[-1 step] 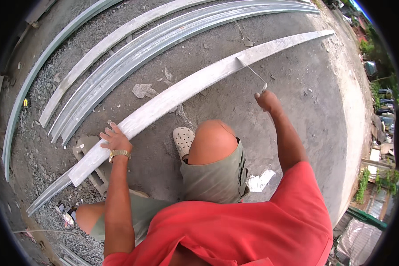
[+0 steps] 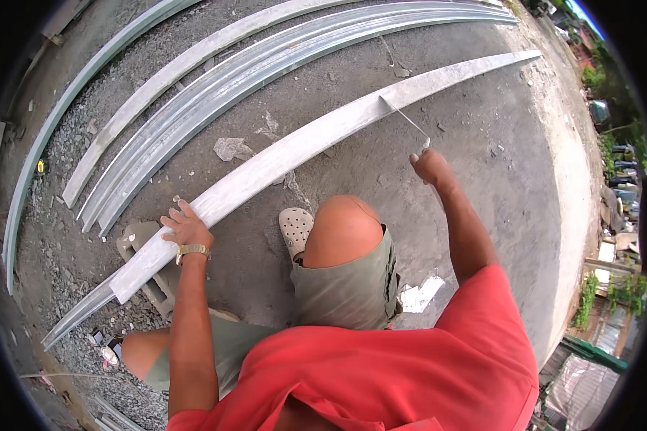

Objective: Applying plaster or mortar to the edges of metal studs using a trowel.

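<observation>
A long metal channel, whitish along its face, runs diagonally in front of me and appears bowed by the lens. My left hand, a watch on its wrist, lies across its near-left part with the fingers spread. At the right, my right hand is closed round the handle of what looks like a paint roller. Its thin rod reaches to the channel's face; the head there is hard to make out against the white. Bare grey metal sticks out past the channel's left end.
A hollow concrete block sits beneath the channel's left part. Beyond lie several galvanized channels and a whitish one. My foot in a pale clog rests on the ground, a white scrap right of my knee. Gravel covers the left side.
</observation>
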`<state>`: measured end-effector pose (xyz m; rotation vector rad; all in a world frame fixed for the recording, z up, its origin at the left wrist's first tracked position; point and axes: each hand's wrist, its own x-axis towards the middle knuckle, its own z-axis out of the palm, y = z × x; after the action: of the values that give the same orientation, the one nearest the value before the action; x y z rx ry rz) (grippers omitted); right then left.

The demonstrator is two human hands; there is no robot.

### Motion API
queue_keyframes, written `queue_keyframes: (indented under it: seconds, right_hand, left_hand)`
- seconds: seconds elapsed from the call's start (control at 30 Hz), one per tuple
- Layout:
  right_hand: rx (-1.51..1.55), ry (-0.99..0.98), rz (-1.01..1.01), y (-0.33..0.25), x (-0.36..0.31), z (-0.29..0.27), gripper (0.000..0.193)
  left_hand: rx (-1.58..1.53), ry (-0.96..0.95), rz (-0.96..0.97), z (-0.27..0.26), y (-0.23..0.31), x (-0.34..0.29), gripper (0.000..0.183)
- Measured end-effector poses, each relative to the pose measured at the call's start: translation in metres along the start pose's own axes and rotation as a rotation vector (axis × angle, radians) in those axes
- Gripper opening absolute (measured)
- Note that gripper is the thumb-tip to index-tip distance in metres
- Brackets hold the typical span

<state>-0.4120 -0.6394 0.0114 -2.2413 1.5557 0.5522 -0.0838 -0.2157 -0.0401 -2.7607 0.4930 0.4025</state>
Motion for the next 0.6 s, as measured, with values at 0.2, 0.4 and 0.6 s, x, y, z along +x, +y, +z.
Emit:
queue_keyframes:
  seconds: [0.2,0.4,0.6]
  right_hand:
    - [0.019,0.033,0.041,0.006,-0.003,-0.006,0.045]
    - [-0.024,-0.023,-0.036,-0.002,0.001,0.009,0.046]
    - [0.078,0.029,0.061,0.026,0.035,-0.018,0.049]
  left_hand:
    - [0.009,-0.018,0.006,-0.007,0.003,-0.003,0.099]
    - [0.012,-0.003,-0.024,-0.001,0.001,0.002,0.099]
    - [-0.03,-0.019,0.021,-0.004,0.006,-0.002,0.101]
